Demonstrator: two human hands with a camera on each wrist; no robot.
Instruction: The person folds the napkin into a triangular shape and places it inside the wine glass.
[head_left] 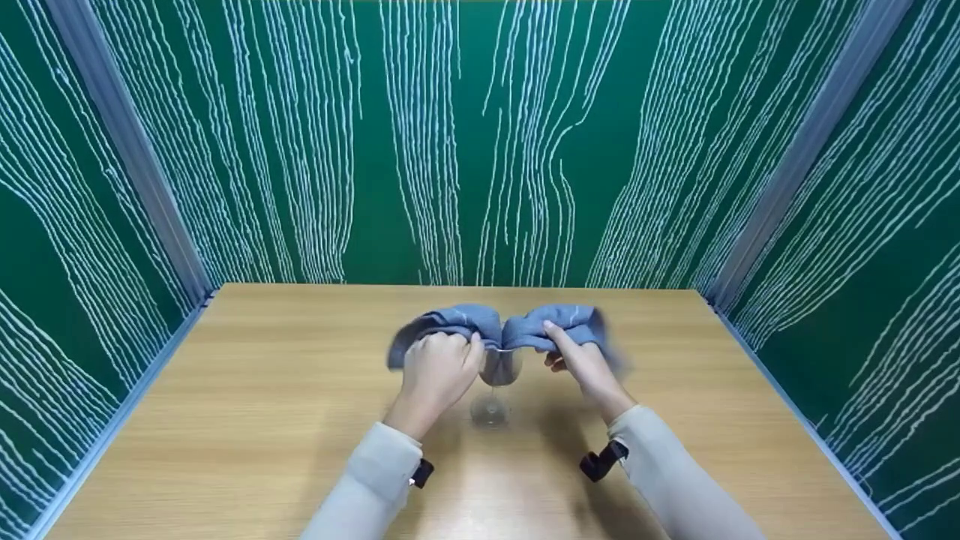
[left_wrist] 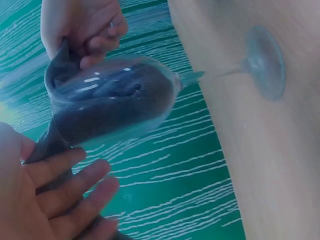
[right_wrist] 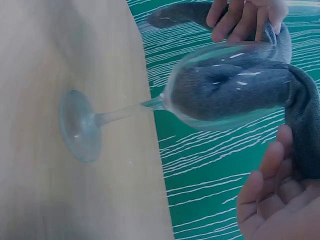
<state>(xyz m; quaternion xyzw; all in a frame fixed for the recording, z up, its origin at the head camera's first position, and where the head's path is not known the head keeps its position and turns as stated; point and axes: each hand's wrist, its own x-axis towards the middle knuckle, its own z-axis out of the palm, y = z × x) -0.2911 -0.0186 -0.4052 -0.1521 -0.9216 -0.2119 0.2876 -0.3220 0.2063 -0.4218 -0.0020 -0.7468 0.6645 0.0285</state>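
A clear wine glass [head_left: 490, 412] stands upright on the table, with its foot [left_wrist: 266, 62] and stem in sight. The middle of a blue-grey cloth [head_left: 466, 319] is tucked down inside the bowl [right_wrist: 200, 122], and its two ends spread out over the rim to either side. On the left of the rim my left hand [head_left: 442, 367] holds one end of the cloth. My right hand [head_left: 585, 367] pinches the other end, thumb on top and fingers beneath. In the right wrist view, cloth fills much of the bowl.
The light wooden table [head_left: 262, 420] reaches back to a green wall [head_left: 367, 150] with wavy white lines. Similar green panels stand at both sides, joined by grey corner posts [head_left: 139, 142]. A black strap [head_left: 604, 460] sits at the right wrist.
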